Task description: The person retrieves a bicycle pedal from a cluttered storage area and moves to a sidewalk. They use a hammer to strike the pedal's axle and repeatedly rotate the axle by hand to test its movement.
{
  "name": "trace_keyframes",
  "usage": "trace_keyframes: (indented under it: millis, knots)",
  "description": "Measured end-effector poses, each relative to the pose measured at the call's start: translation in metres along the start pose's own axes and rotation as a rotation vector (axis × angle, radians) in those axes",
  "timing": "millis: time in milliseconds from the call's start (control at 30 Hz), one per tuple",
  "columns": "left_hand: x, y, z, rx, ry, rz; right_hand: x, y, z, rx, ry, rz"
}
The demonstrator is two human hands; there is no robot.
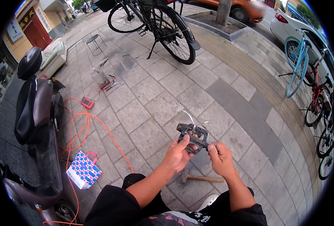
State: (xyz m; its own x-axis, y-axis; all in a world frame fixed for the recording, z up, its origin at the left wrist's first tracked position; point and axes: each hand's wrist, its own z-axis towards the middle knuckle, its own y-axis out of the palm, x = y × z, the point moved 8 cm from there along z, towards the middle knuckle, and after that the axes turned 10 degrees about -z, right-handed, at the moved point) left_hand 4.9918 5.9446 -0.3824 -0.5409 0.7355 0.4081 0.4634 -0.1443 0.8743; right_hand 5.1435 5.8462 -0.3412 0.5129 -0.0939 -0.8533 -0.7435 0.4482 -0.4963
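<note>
A black bicycle pedal (200,142) is up in front of me, apparently with a second one behind it; a thin white strip (188,115) trails from its far side. My left hand (180,152) is closed round the pedal's left side, thumb on top and fingertips showing through the frame. With thumb and fingers, my right hand (221,159) grips the pedal's right end, where the axle sticks out; that end is mostly hidden. Below my hands, a hammer (204,177) with a wooden handle lies on the paving.
A parked scooter (35,113) stands at the left, beside a checked bag (84,170) and a looped orange hose (106,130). Farther off are a red meter (87,103), loose tools (110,84), a stool (94,39) and a black bicycle (163,28). More bikes (299,64) line the right.
</note>
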Motion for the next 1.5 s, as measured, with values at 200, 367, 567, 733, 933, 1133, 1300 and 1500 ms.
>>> trace_keyframes:
  millis: [200, 367, 567, 733, 933, 1133, 1300, 1500]
  knots:
    - [0.002, 0.001, 0.001, -0.006, -0.010, 0.005, 0.028, 0.021, -0.004, -0.127, 0.416, 0.363]
    - [0.002, 0.001, 0.002, 0.000, -0.009, 0.004, 0.037, 0.042, -0.011, -0.360, 0.727, 0.864]
    - [0.006, -0.013, 0.018, 0.025, 0.075, 0.024, 0.044, 0.024, 0.013, -0.141, 0.379, 0.343]
    - [0.005, -0.011, 0.022, 0.016, 0.057, 0.014, 0.022, 0.009, 0.015, 0.001, 0.090, 0.153]
    - [0.007, -0.011, 0.016, 0.045, 0.051, 0.000, -0.005, 0.003, 0.015, 0.053, -0.084, -0.120]
    - [0.005, -0.009, 0.017, 0.013, 0.016, 0.000, 0.033, 0.018, 0.011, -0.015, 0.157, 0.102]
    - [0.002, -0.007, 0.015, 0.029, 0.016, 0.011, 0.042, 0.032, 0.005, -0.161, 0.520, 0.430]
    - [-0.002, -0.009, 0.015, 0.014, 0.018, 0.016, 0.058, 0.046, -0.004, -0.249, 0.679, 0.760]
